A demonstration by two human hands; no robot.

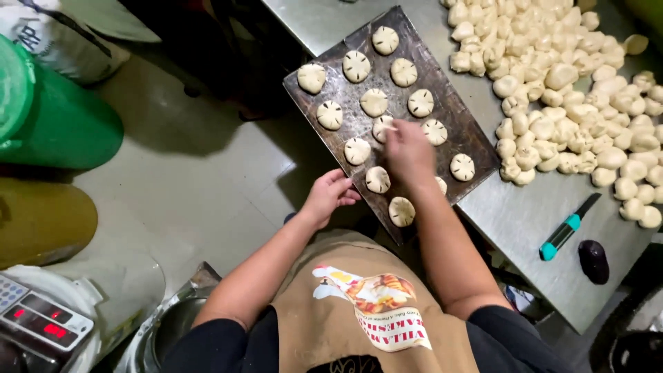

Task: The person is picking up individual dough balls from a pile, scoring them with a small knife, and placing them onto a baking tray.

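Observation:
A dark baking tray point(442, 97) rests on the corner of a steel table and carries several round, scored dough pieces point(373, 102). My right hand point(408, 150) hovers over the middle of the tray, its fingertips on one dough piece point(381, 127); it looks blurred and its grip is unclear. My left hand point(328, 195) is at the tray's near left edge, fingers curled loosely, beside another dough piece point(378, 179). I wear a tan apron point(359, 304) with a printed picture.
A big heap of plain dough balls point(573, 83) covers the steel table point(525, 221) at right. A teal-handled knife point(568, 228) and a dark object point(593, 261) lie near its front. A green drum point(48, 110), a scale point(38, 318) and a metal bowl point(169, 324) stand at left.

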